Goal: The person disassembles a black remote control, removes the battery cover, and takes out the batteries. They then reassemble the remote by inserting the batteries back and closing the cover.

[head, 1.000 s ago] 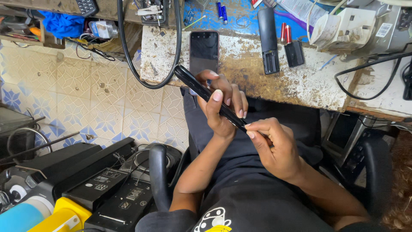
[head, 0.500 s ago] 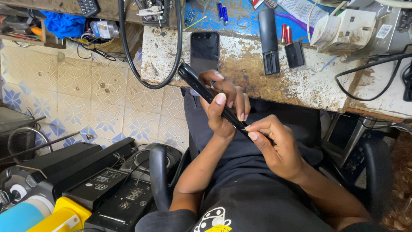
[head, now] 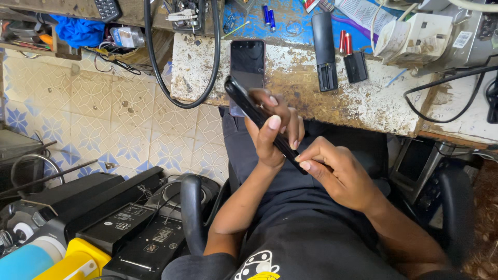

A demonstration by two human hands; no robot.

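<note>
I see a worn, paint-chipped surface (head: pixel 311 98) running across twelve o'clock, above a patterned tile floor (head: pixel 104 119) at nine. On it lie a dark phone (head: pixel 247 62), a black remote (head: pixel 324 49) and loose batteries (head: pixel 267 14). At centre, my left hand (head: pixel 275 127) is wrapped around a slim black handset (head: pixel 259 119), held tilted over my lap. My right hand (head: pixel 337 173), at four o'clock, pinches its lower end with curled fingers.
</note>
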